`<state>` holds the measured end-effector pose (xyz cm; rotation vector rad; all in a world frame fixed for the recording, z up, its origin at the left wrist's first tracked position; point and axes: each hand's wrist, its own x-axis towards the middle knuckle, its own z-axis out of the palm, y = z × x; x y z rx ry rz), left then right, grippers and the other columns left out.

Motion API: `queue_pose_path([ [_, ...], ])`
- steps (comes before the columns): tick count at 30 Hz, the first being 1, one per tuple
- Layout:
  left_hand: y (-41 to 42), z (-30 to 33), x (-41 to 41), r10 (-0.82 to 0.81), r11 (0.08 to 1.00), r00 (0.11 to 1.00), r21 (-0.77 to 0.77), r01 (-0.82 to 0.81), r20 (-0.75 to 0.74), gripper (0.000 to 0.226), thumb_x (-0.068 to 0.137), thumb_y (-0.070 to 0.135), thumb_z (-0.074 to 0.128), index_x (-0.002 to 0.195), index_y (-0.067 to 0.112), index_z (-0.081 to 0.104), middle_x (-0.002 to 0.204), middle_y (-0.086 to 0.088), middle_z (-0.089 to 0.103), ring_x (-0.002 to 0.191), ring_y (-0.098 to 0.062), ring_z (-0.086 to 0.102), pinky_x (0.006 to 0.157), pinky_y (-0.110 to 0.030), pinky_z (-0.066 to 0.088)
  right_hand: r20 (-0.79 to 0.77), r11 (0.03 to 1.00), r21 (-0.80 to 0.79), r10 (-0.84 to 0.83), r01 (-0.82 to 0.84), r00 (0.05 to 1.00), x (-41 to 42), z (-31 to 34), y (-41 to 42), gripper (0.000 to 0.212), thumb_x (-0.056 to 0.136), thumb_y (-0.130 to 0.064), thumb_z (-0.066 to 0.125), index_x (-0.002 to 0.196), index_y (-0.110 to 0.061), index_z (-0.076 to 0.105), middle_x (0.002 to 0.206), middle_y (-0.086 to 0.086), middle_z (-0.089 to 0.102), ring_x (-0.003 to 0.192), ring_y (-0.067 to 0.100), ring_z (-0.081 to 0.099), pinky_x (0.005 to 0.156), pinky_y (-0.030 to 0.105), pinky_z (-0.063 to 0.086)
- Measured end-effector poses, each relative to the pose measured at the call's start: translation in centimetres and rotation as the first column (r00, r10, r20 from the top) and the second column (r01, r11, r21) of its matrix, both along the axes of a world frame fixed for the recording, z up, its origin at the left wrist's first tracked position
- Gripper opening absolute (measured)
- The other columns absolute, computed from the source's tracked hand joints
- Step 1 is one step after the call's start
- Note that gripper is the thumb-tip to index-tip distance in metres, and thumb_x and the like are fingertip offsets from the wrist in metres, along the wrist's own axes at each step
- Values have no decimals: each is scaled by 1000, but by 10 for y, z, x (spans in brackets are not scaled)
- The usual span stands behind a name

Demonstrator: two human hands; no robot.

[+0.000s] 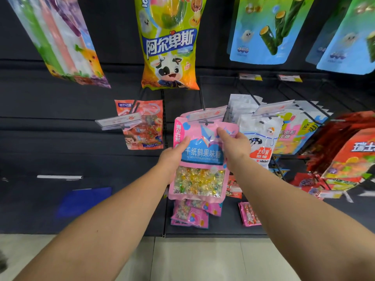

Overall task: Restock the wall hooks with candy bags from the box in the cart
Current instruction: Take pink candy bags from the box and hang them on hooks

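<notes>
Head view: both hands hold the pink candy bag [199, 159] upright, left hand [174, 157] gripping its side, right hand [233, 147] pinching the top just below the hook tip [206, 123]

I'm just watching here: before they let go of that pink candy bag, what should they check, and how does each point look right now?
1. Both hands hold the pink candy bag: ok. The left hand grips its left edge, the right hand pinches near the top.
2. Hang hole lined up with the hook: ok, the hook tip shows at the bag's top edge.
3. Hook fully through the hole: cannot tell.
4. Right product for this hook: ok, pink bags hang behind it.
5. Bag level: not ok, it tilts slightly.
6. Neighbouring white bag out of the way: cannot tell, the right hand overlaps it.
</notes>
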<state>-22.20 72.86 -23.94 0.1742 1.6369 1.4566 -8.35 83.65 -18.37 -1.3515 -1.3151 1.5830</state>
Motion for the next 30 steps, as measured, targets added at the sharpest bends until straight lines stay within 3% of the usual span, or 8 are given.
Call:
queue_pose_path([
  [7,0,16,7,32,999,999,-14,-31,42,124,12,83,83,117,21,68,114,-4,75,105,-33,71,97,-54,54,112,997,71,-16,8,994,-5,10,3,36,88,-43,70,102,-11,59,86,3,65,70,12,63,53,26,49],
  [13,7,19,9,27,999,999,-27,-26,48,112,22,80,82,116,20,69,114,-5,75,104,-32,71,97,-53,54,147,994,90,-72,60,986,-11,7,9,42,83,-46,72,104,-11,62,91,5,67,81,23,68,75,40,60],
  [16,11,14,5,22,999,998,-39,-19,58,112,21,79,81,116,19,68,112,-5,75,102,-32,72,95,-52,55,158,996,73,-54,43,986,-11,7,8,39,87,-43,70,107,-10,61,88,3,65,73,16,64,59,28,53],
  [18,14,12,1,5,996,1000,-93,-5,-3,125,21,88,78,123,19,64,117,-5,72,106,-31,70,97,-51,54,191,996,79,-52,37,980,-13,8,8,42,87,-44,68,111,-10,60,95,5,67,79,19,63,62,29,52],
  [20,15,16,1,-47,988,986,-153,22,-160,112,51,87,72,134,14,57,127,-6,65,114,-30,64,101,-47,50,209,995,93,-63,44,976,-16,7,8,46,86,-45,67,115,-11,57,105,7,67,92,25,65,78,36,55],
  [22,14,20,2,-86,979,948,-200,24,-307,92,76,73,66,141,11,50,136,-8,59,120,-30,59,105,-42,47,228,993,112,-65,40,972,-18,7,6,49,86,-42,68,122,-11,55,113,8,65,104,28,63,90,38,52],
  [25,5,21,3,-164,956,875,-293,26,-456,87,86,65,64,152,15,37,152,-8,45,136,-32,47,109,-40,41,266,988,150,-81,41,961,-18,1,-1,63,88,-38,69,139,-8,45,135,11,58,123,30,56,100,34,43],
  [30,-26,26,0,-467,838,564,-545,37,-681,81,88,67,58,154,26,34,156,-4,42,141,-32,41,113,-48,38,340,990,143,-51,2,939,-20,-16,-27,74,92,-33,65,151,-7,29,148,13,46,134,30,47,109,35,37],
])
